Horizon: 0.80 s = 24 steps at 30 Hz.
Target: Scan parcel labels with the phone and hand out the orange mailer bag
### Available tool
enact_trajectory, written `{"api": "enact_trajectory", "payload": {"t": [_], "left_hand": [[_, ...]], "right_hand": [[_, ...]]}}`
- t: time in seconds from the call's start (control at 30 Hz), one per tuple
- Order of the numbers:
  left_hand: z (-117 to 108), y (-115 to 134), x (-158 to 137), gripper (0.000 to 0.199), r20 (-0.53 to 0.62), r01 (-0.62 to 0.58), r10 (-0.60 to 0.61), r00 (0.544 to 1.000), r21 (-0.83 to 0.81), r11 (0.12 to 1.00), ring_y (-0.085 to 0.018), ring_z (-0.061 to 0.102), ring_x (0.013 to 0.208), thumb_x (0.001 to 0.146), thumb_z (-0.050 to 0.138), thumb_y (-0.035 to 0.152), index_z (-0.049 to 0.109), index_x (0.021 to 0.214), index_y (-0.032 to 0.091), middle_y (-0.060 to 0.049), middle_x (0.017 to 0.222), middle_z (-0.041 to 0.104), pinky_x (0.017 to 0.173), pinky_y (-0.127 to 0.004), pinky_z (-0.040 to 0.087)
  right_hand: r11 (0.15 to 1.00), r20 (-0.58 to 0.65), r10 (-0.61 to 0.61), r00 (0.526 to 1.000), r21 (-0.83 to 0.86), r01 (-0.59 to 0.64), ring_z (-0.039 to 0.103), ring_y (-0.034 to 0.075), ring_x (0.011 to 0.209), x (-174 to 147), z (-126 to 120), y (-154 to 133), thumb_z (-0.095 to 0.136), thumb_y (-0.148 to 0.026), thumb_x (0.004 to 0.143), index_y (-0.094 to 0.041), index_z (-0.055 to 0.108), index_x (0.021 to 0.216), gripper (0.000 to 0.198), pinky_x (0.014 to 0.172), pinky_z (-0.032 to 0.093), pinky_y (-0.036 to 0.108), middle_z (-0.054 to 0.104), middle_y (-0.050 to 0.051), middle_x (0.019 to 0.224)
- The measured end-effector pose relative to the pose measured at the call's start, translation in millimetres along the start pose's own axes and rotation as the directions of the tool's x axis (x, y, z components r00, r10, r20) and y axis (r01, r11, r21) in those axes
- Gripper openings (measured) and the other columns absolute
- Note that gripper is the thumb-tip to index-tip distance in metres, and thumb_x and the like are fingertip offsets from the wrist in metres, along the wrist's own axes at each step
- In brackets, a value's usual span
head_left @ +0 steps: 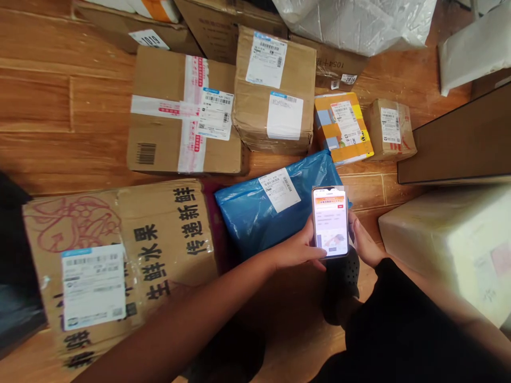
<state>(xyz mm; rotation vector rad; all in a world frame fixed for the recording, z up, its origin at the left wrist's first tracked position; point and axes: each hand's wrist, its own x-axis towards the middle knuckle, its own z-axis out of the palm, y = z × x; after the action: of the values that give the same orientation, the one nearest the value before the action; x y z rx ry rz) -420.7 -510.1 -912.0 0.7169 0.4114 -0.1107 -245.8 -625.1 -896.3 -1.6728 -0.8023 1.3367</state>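
Observation:
A lit smartphone [330, 223] is held upright in front of me between both hands. My left hand [299, 246] grips its lower left side, the thumb lying across the bottom of the screen. At the right edge, my right hand [364, 242] is closed around the phone, its fingers partly hidden behind it. On the floor just beyond my left hand lies a blue plastic-wrapped parcel [247, 218] with a white shipping label [280, 190] on top. The phone covers this parcel's right end.
Labelled cardboard boxes stand beyond: a taped box [159, 80], a taller box [275, 90], an orange-and-yellow parcel [325, 119] and a small box [375, 127]. A fruit carton [159, 213] is at left, a pale foam box [423, 223] at right. My shoe [343, 274] rests on the wooden floor [40, 106].

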Motion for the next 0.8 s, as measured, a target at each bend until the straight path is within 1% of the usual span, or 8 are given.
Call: {"api": "enact_trajectory", "payload": {"t": [0.1,0.2,0.3,0.37,0.47,0.6,0.7,0.8], "left_hand": [[-1,0,-1,0.116,-0.013,-0.039,0.039,0.999,0.035,0.999,-0.037,0.056,0.119,0.073,0.072,0.02,-0.005,0.158,0.042,-0.017,0.148,0.035,0.058,-0.03,0.062],[-1,0,0,0.115,-0.011,-0.046,0.047,0.999,0.041,0.998,-0.035,0.056,0.118,0.071,0.073,0.019,-0.001,0.157,0.04,-0.017,0.148,0.034,0.06,-0.029,0.063],[-1,-2,4,0.113,-0.022,-0.013,0.012,1.0,-0.058,0.998,-0.031,0.061,0.108,0.069,0.067,0.022,-0.002,0.156,0.042,-0.015,0.143,0.043,0.057,-0.029,0.062],[0,-3,6,0.11,-0.051,-0.004,-0.002,0.999,-0.121,0.993,-0.03,0.063,0.101,0.069,0.062,0.026,-0.002,0.156,0.044,-0.014,0.143,0.045,0.052,-0.031,0.061],[2,-4,6,0.102,-0.115,0.006,-0.016,0.993,-0.086,0.996,-0.031,0.064,0.099,0.074,0.062,0.035,0.004,0.157,0.041,-0.015,0.144,0.046,0.049,-0.03,0.06],[2,-3,4,0.093,-0.142,0.024,-0.031,0.989,-0.057,0.998,-0.03,0.066,0.095,0.077,0.064,0.039,0.015,0.157,0.034,-0.017,0.14,0.05,0.049,-0.029,0.059],[0,-3,3,0.102,-0.106,0.014,-0.023,0.994,-0.088,0.996,-0.028,0.067,0.093,0.072,0.065,0.034,0.011,0.158,0.037,-0.015,0.137,0.052,0.05,-0.029,0.059],[-1,-2,1,0.109,-0.093,0.009,-0.014,0.996,-0.05,0.999,-0.03,0.065,0.099,0.071,0.068,0.032,0.005,0.159,0.038,-0.014,0.137,0.053,0.052,-0.028,0.06]], "right_hand": [[0.998,0.024,0.009,1.0,0.055,-0.01,0.059,0.029,0.129,1,2,-2,0.031,-0.082,0.092,-0.031,0.055,0.132,0.069,0.112,0.047,0.049,0.064,0.008,0.135],[0.996,0.016,0.023,1.0,0.08,-0.024,0.062,0.029,0.125,2,5,-3,0.036,-0.083,0.09,-0.03,0.055,0.131,0.07,0.105,0.052,0.047,0.068,0.008,0.129],[0.99,-0.001,0.05,0.999,0.131,-0.049,0.062,0.03,0.125,2,7,-5,0.046,-0.081,0.088,-0.03,0.055,0.127,0.065,0.101,0.055,0.046,0.07,0.007,0.124],[0.984,-0.005,0.079,0.997,0.16,-0.077,0.06,0.031,0.127,1,7,-6,0.056,-0.075,0.086,-0.031,0.055,0.126,0.06,0.1,0.055,0.047,0.07,0.006,0.124],[0.975,0.023,0.117,0.993,0.186,-0.12,0.059,0.032,0.127,0,7,-8,0.071,-0.059,0.081,-0.031,0.055,0.124,0.054,0.099,0.055,0.048,0.068,0.004,0.128],[0.98,0.065,0.101,0.993,0.166,-0.11,0.058,0.03,0.128,-2,7,-12,0.078,-0.039,0.077,-0.03,0.048,0.131,0.063,0.107,0.049,0.05,0.064,0.005,0.136],[0.993,0.096,0.043,0.994,0.107,-0.054,0.059,0.03,0.126,-2,8,-14,0.078,-0.034,0.076,-0.027,0.043,0.136,0.07,0.108,0.048,0.049,0.063,0.008,0.135],[0.997,0.111,0.01,0.994,0.075,-0.019,0.058,0.03,0.127,-2,8,-13,0.077,-0.031,0.078,-0.026,0.041,0.138,0.071,0.109,0.047,0.049,0.062,0.01,0.136]]}}
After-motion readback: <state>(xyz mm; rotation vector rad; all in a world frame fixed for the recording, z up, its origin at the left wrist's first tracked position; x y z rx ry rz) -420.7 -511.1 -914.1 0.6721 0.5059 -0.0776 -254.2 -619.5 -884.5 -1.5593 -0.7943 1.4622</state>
